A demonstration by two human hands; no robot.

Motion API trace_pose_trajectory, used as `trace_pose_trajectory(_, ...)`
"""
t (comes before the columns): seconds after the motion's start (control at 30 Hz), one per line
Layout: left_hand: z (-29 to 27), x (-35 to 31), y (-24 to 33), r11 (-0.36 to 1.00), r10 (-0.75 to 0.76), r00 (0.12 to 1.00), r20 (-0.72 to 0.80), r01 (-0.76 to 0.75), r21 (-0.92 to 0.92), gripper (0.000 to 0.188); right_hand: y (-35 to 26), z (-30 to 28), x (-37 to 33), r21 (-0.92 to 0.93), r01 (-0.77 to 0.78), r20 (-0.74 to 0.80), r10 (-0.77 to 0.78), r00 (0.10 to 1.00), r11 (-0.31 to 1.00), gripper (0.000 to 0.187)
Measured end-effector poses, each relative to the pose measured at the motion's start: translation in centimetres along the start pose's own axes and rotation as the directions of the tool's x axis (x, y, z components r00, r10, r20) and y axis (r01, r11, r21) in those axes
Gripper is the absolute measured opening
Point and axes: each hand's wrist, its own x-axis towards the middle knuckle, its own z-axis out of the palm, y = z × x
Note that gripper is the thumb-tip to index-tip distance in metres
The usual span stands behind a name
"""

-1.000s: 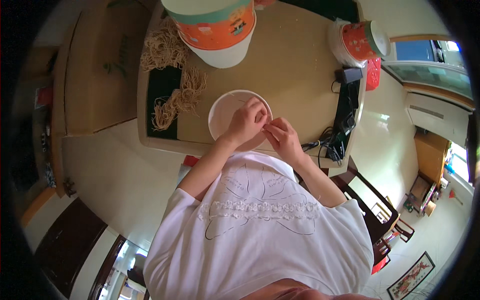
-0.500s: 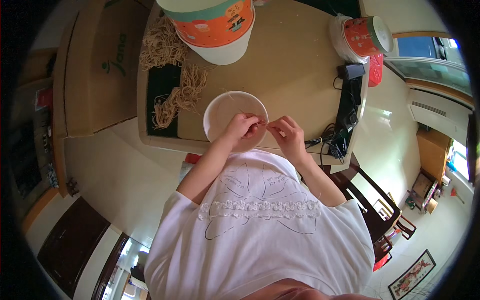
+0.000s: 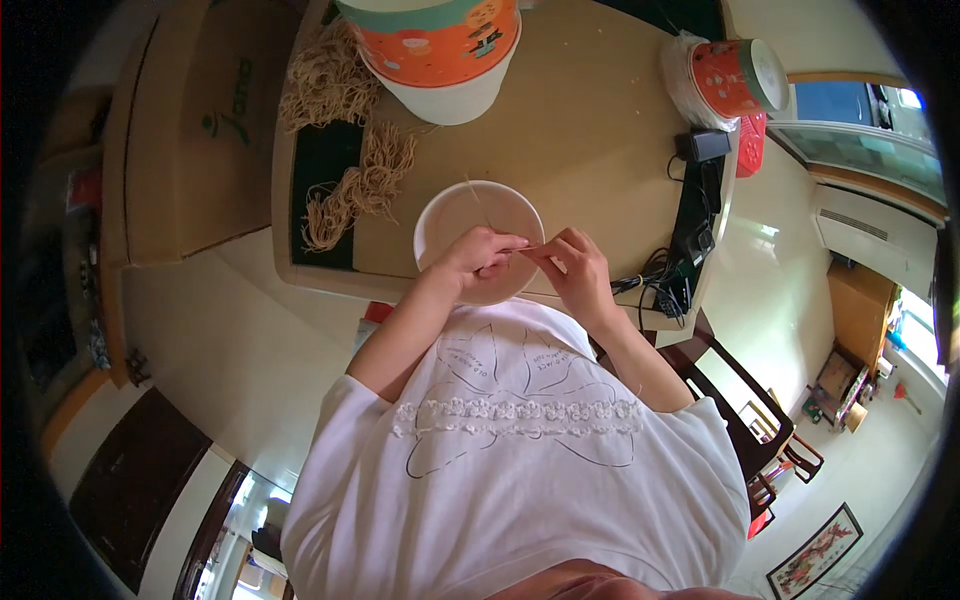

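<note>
Over a white round tub [image 3: 436, 226] at the table's near edge, my two hands meet with their fingertips almost touching. My left hand [image 3: 478, 256] is closed in a pinch on a thin tan strand [image 3: 474, 196], which runs up past the tub's far rim. My right hand [image 3: 578, 272] also pinches, its thumb and forefinger at the strand's end beside the left fingertips. The strand is too fine to make out fully between the fingers. To the left lie two bundles of tan, string-like strands, a far bundle [image 3: 326, 82] and a nearer bundle [image 3: 366, 188].
A large orange, green and white tub [image 3: 440, 60] stands at the back. At the far right are a plastic-wrapped orange tub [image 3: 722, 78], a red container [image 3: 751, 146], a black power adapter [image 3: 703, 144] and coiled cables [image 3: 650, 275]. A cardboard box [image 3: 215, 130] stands left of the table [image 3: 590, 110].
My left fingers have straightened a little and now point toward the right hand's fingertips. Both hands remain over the tub; the whole view has shifted slightly.
</note>
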Motion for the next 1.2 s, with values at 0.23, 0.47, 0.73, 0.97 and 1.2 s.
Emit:
trace_pose_trajectory(0.23,-0.2,0.8,-0.2,0.978,-0.175,0.973,0.153,0.189,-0.082,0.018,0.7,1.3,-0.8,-0.040,0.069,0.006,-0.069,0.998,0.997,0.008)
trace_pose_trajectory(0.47,-0.2,1.7,-0.9,0.989,-0.084,0.988,0.130,0.098,-0.107,0.017,0.4,1.0,-1.0,-0.021,0.036,-0.020,-0.037,0.999,0.999,0.008)
trace_pose_trajectory(0.73,0.3,1.7,-0.9,0.955,-0.053,0.989,0.139,0.091,-0.281,0.012,0.6,0.8,-1.0,0.005,0.020,-0.043,-0.020,0.999,1.000,0.008)
trace_pose_trajectory(0.97,0.7,1.4,-1.3,0.982,0.095,0.994,0.053,-0.084,-0.171,0.005,0.7,0.2,-0.9,0.018,-0.031,-0.048,0.032,0.998,0.999,0.008)
trace_pose_trajectory(1.2,2.8,1.0,-2.7,0.606,0.708,0.698,-0.103,-0.526,0.597,0.011,0.5,0.1,-0.4,0.044,-0.029,-0.107,0.033,0.994,0.999,0.010)
